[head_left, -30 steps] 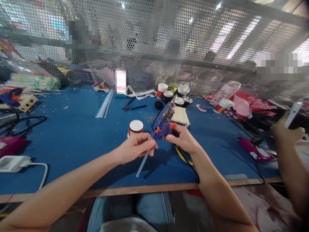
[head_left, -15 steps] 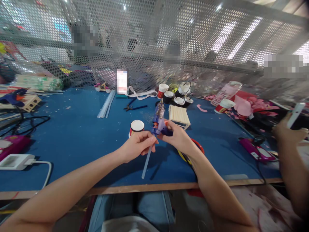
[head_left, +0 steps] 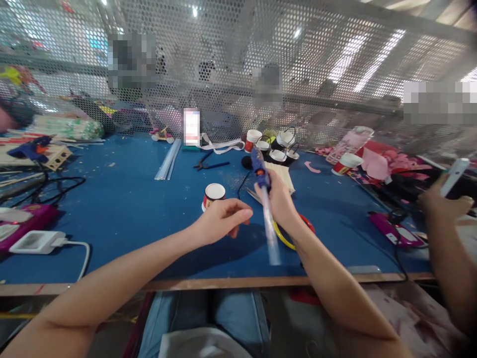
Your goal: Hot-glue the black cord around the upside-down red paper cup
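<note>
Glue gun [head_left: 258, 164] and right hand [head_left: 280, 196] are together above the blue table [head_left: 141, 214], the fingers wrapped round the grip and the front end tipped away toward the far cups [head_left: 253, 140]; its nozzle is too blurred to make out. If the gun is hot, which cannot be told here, a careless reach past the front could burn the other hand. A clear glue stick [head_left: 270, 231] juts from the rear and slants down toward the near edge, and that long free length could strike the table if the gun drops low, bending the stick or working it loose. What look like scissors [head_left: 282, 239] lie beneath the right wrist, so lowering the arm without looking might catch a handle or blade. The left hand [head_left: 223, 221] is loosely curled, nothing seen in it, near a white-topped cup [head_left: 214, 192]; a backward brush of the knuckles could tip it
</note>
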The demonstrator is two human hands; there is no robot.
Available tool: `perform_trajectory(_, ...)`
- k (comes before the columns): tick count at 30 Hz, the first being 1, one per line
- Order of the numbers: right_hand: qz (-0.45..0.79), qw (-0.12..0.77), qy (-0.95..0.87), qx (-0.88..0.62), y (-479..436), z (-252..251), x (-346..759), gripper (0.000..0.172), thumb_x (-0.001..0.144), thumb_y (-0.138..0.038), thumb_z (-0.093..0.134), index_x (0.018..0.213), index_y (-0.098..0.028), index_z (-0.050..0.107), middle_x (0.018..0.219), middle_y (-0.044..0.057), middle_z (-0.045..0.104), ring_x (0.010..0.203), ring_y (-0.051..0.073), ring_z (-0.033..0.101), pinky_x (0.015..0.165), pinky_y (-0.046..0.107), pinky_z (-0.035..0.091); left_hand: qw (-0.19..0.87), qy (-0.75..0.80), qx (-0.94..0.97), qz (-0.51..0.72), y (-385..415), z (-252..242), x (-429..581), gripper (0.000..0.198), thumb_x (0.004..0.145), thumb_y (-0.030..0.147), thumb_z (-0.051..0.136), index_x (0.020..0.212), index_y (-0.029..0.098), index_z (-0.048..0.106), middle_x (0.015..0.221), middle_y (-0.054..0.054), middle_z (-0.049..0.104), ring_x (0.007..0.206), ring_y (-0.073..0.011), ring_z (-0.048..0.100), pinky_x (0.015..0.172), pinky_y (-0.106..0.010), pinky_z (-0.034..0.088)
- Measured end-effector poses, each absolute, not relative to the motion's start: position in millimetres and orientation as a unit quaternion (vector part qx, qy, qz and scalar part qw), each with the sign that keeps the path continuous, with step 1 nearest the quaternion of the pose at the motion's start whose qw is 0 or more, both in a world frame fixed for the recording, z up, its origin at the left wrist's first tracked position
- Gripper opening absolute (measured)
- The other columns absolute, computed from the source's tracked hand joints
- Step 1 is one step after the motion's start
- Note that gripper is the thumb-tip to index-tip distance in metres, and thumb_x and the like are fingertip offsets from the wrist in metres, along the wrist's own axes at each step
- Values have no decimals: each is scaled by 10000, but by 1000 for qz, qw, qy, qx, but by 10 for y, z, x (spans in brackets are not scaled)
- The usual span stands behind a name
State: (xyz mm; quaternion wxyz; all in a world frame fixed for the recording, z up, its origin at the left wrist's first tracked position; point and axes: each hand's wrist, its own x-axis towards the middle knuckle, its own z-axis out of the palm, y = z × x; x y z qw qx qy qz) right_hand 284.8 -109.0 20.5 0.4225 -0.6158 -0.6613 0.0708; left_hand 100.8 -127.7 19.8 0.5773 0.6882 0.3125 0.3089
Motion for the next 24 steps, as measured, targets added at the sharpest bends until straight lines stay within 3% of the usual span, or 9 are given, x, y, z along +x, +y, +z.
perform_trajectory(3,141,477,-611,-616,-1016,255,2944,310,747,-318,538,1015,-174,594,870,69,643,755,207,587,720,370,479,276,342,807,395,-1116,291,741,370,781,461,607,1001,164,622,808,-40,629,682,-124,566,638,-259,457)
perform_trajectory(6,228,504,-593,-585,-986,324,2950,268,724,-296,547,962,-189,609,937,53,653,746,179,605,652,329,482,150,399,807,409,-887,215,524,523,701,471,683,1099,151,573,1002,-98,588,922,-205,567,836,-361,475)
perform_trajectory(9,294,523,-587,-544,-930,422,2908,220,693,-234,558,902,-183,608,963,46,658,691,141,620,561,273,462,213,432,808,339,-704,-60,482,927,544,454,789,1321,145,388,1210,-160,487,1107,-283,516,946,-455,442)
perform_trajectory(11,300,531,-578,-542,-855,508,2897,203,664,-181,568,863,-176,607,923,37,660,640,118,615,517,245,441,262,433,800,322,-646,-244,535,1025,515,421,805,1367,140,310,1289,-182,444,1205,-311,458,1012,-482,395)
perform_trajectory(15,317,586,-525,-530,-734,643,2923,180,627,-108,566,797,-165,592,835,23,644,525,75,555,435,213,381,319,449,752,362,-644,-362,651,907,602,326,756,1364,157,294,1249,-150,518,1161,-288,518,1012,-483,396)
perform_trajectory(18,320,612,-512,-510,-805,593,2906,100,681,-184,620,777,-168,596,758,14,635,439,55,471,401,221,350,386,455,704,386,-666,-322,662,858,605,327,760,1332,167,335,1169,-123,582,1077,-272,577,974,-477,428)
perform_trajectory(22,351,537,-568,-515,-1063,388,2821,209,740,-365,666,738,-163,614,675,17,632,419,61,441,393,231,335,552,378,623,404,-698,-321,618,830,612,319,765,1307,186,330,1206,-122,592,1028,-231,616,947,-428,461)
perform_trajectory(24,400,476,-594,-511,-1180,322,2787,231,751,-388,669,768,-162,626,601,2,605,443,78,467,414,229,355,584,362,611,393,-720,-326,591,811,621,300,762,1302,191,335,1209,-116,593,1002,-214,625,940,-411,465)
